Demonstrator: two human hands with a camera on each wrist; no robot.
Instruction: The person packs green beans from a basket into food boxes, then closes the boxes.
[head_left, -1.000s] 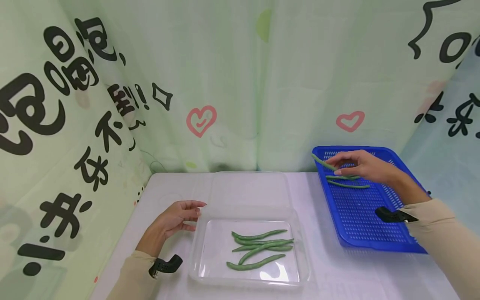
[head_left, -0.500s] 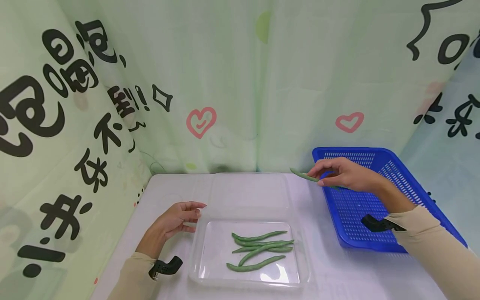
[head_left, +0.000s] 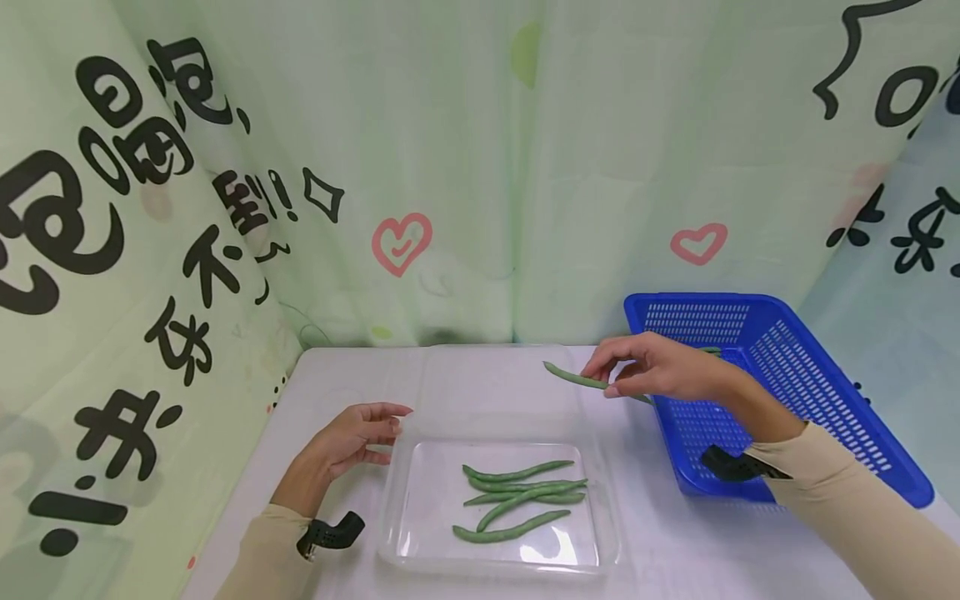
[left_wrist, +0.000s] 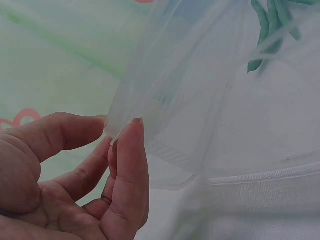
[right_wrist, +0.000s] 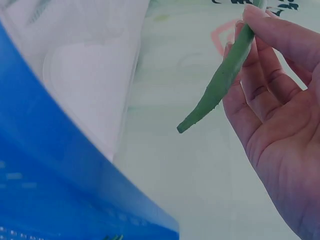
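Observation:
In the head view my right hand (head_left: 656, 367) pinches a green bean (head_left: 570, 377) between thumb and fingers, above the table by the left side of the blue basket (head_left: 686, 475). The bean (right_wrist: 220, 85) hangs slanted from the fingertips in the right wrist view. My left hand (head_left: 352, 442) holds the left edge of a clear plastic container (head_left: 431, 546). Its thumb and fingers meet at the rim, as the left wrist view shows with the hand (left_wrist: 90, 185). Several green beans (head_left: 517, 533) lie inside the container, some crossing.
Part of another green bean (head_left: 708, 350) shows in the basket, partly covered by the right arm. Behind the container, its clear lid (head_left: 498, 379) lies on the white tabletop (head_left: 360, 371). A printed curtain (head_left: 517, 167) stands close behind the table.
My right hand has carried its green bean out from over the basket, leftward and toward the container. My left hand and the beans in the container have stayed in place.

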